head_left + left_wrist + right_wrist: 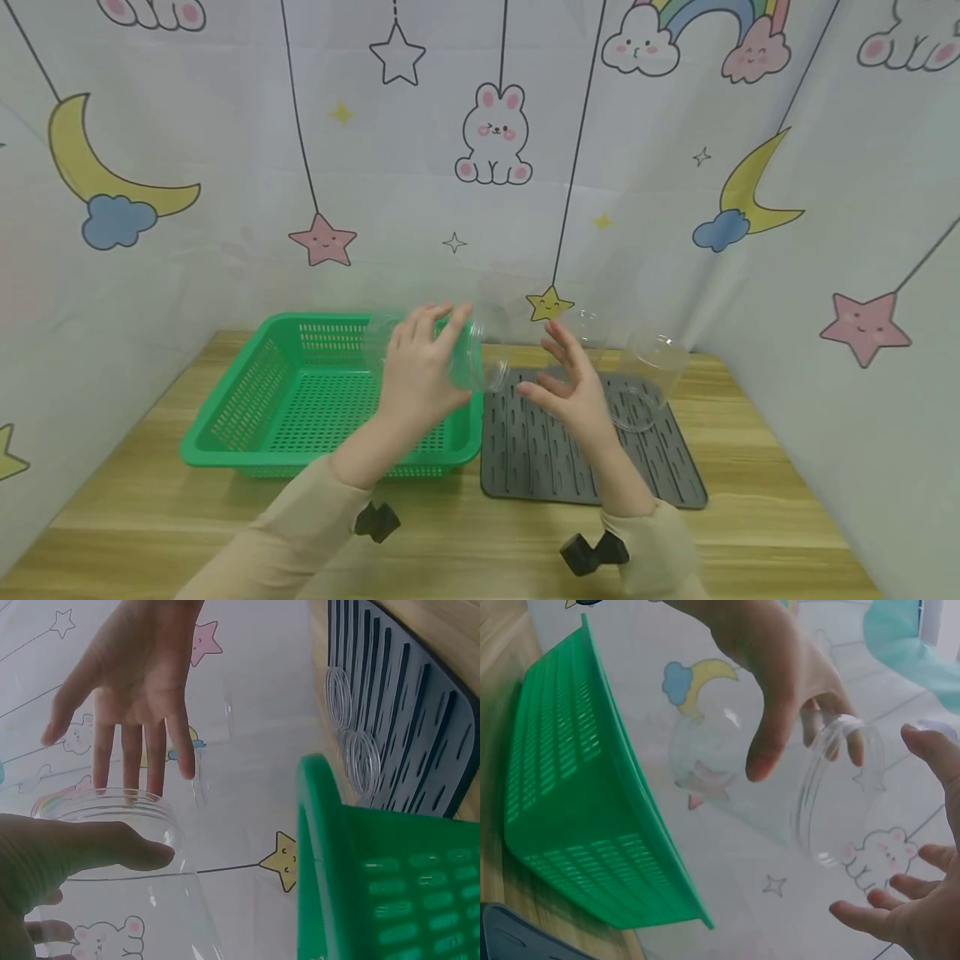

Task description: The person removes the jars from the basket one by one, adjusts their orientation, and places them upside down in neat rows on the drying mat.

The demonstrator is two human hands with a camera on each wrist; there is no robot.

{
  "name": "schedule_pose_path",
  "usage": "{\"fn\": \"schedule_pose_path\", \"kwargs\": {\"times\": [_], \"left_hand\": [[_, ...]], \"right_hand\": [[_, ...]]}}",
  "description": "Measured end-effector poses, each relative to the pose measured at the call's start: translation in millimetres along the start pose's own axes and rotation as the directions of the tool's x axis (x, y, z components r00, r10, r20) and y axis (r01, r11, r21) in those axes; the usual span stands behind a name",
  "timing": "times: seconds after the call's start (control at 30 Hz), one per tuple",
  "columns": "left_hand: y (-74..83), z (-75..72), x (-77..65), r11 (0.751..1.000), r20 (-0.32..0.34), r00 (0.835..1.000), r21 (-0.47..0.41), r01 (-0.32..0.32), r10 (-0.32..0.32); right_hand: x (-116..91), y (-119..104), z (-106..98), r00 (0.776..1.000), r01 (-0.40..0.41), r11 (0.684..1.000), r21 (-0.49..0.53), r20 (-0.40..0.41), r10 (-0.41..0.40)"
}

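My left hand [423,362] grips a clear plastic jar [735,780], its fingers and thumb wrapped round the side. The jar lies tipped sideways over the right part of the green basket [197,442], its threaded mouth facing right toward my other hand. My right hand [573,387] is beside that mouth with fingers spread, holding nothing; a gap shows between it and the jar in the right wrist view. Two more clear jars stand on the grey drying mat [525,475]: one jar [652,367] at the right, another jar [588,329] partly hidden behind my right hand.
The green basket with slotted walls sits left of the mat on a wooden table [465,542]. A white cloth [420,183] printed with stars, moons and bunnies hangs behind and at both sides. Each sleeve cuff carries a black block.
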State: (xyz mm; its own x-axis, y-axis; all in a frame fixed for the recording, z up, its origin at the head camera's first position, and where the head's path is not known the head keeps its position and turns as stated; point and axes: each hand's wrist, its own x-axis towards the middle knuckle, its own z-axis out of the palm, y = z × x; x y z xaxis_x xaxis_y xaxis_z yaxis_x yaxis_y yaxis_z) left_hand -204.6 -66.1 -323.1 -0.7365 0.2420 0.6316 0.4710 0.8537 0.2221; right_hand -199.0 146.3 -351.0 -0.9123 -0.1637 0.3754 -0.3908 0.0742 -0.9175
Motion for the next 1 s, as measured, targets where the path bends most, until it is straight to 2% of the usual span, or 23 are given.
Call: {"fn": "schedule_pose_path", "kwargs": {"times": [0.17, 0.4, 0.73, 0.87, 1.0], "left_hand": [[9.8, 10.6, -4.1, 0.995, 0.004, 0.999, 0.083, -0.054, 0.054], [19.8, 19.7, -9.1, 0.987, 0.0, 0.994, 0.115, -0.112, 0.113], [21.5, 25.8, -10.9, 0.988, -0.028, 0.989, 0.066, -0.141, 0.143], [19.0, 25.6, -11.4, 0.989, -0.017, 0.989, 0.04, -0.146, 0.146], [14.8, 23.2, -11.4, 0.987, 0.001, 0.988, -0.038, -0.156, 0.156]], "right_hand": [[4, 5, 6, 0.998, -0.028, 1.0, 0.006, 0.061, 0.028], [7, 13, 9, 0.986, -0.064, 0.998, 0.001, 0.154, 0.063], [7, 16, 9, 0.991, -0.083, 0.997, -0.01, 0.102, 0.084], [7, 17, 9, 0.993, -0.081, 0.997, -0.008, 0.085, 0.081], [6, 18, 8, 0.994, -0.084, 0.996, -0.013, 0.07, 0.084]]}}
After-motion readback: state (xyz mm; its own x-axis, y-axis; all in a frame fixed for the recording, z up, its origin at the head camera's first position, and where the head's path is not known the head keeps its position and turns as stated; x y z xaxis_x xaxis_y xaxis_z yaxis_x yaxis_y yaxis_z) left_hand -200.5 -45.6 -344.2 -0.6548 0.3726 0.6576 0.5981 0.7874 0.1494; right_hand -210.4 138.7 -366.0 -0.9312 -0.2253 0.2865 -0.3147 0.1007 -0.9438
